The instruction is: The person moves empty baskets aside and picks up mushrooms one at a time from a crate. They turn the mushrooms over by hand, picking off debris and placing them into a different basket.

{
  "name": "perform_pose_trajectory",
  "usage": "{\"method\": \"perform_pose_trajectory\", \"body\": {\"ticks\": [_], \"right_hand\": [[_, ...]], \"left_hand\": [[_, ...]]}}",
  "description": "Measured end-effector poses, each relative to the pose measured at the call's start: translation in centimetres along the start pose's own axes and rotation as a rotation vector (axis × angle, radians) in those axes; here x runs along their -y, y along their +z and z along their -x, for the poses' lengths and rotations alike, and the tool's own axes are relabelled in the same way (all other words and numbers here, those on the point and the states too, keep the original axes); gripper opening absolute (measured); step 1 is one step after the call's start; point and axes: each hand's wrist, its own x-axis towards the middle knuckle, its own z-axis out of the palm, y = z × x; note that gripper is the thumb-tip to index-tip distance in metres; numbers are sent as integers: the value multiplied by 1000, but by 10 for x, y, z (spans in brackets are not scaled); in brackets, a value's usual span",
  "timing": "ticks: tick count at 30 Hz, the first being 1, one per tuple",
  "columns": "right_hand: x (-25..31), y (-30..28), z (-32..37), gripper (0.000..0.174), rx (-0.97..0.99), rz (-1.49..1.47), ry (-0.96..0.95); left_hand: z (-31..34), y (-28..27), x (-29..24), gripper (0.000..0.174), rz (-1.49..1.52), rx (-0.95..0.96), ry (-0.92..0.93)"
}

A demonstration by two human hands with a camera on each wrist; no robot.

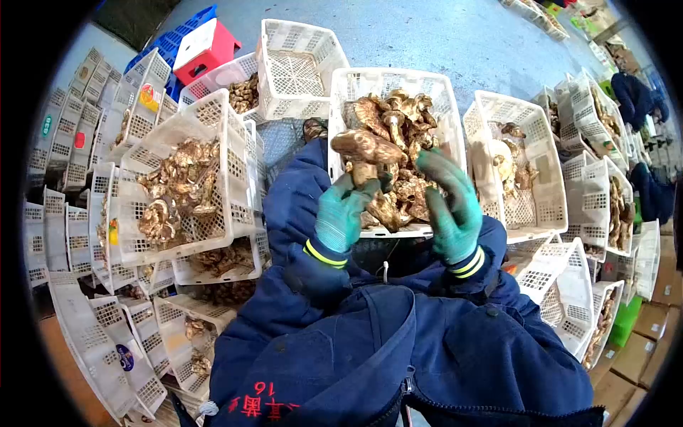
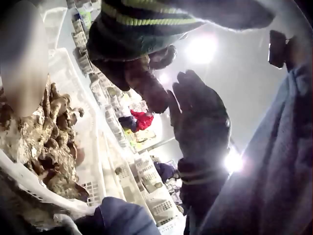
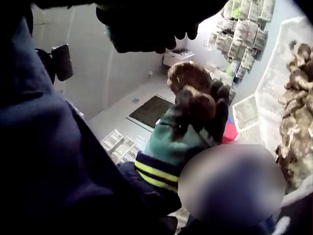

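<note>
A large brown mushroom [image 1: 368, 149] with a pale stem is held by that stem in the gloved left hand [image 1: 341, 215], over the near left part of a white basket [image 1: 442, 87]. Several brown mushrooms [image 1: 407, 192] lie in that basket. The gloved right hand [image 1: 453, 210] is held up to the right with fingers apart and bent a little, touching no mushroom. In the right wrist view the left hand [image 3: 188, 127] has its fingers round the stem below the cap [image 3: 190, 77]. The left wrist view shows the right hand [image 2: 200, 115] with its fingers extended beside the mushroom's end [image 2: 146, 85].
Baskets with mushrooms stand to the left [image 1: 229, 181] and right [image 1: 551, 167]. An empty-looking basket [image 1: 302, 35] sits behind, near a red and white stool [image 1: 206, 50]. More stacked baskets line both sides. Cardboard boxes [image 1: 633, 356] lie at the lower right.
</note>
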Motion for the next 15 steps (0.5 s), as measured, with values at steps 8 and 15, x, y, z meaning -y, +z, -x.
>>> {"method": "perform_pose_trajectory", "body": {"ticks": [8,15], "right_hand": [[-12,20,26,52,465,-674,742],[4,30,11,60,612,-487,904]], "left_hand": [[5,0,-22,35,-378,107,401],[16,15,-19,35,-268,-11,335]]}}
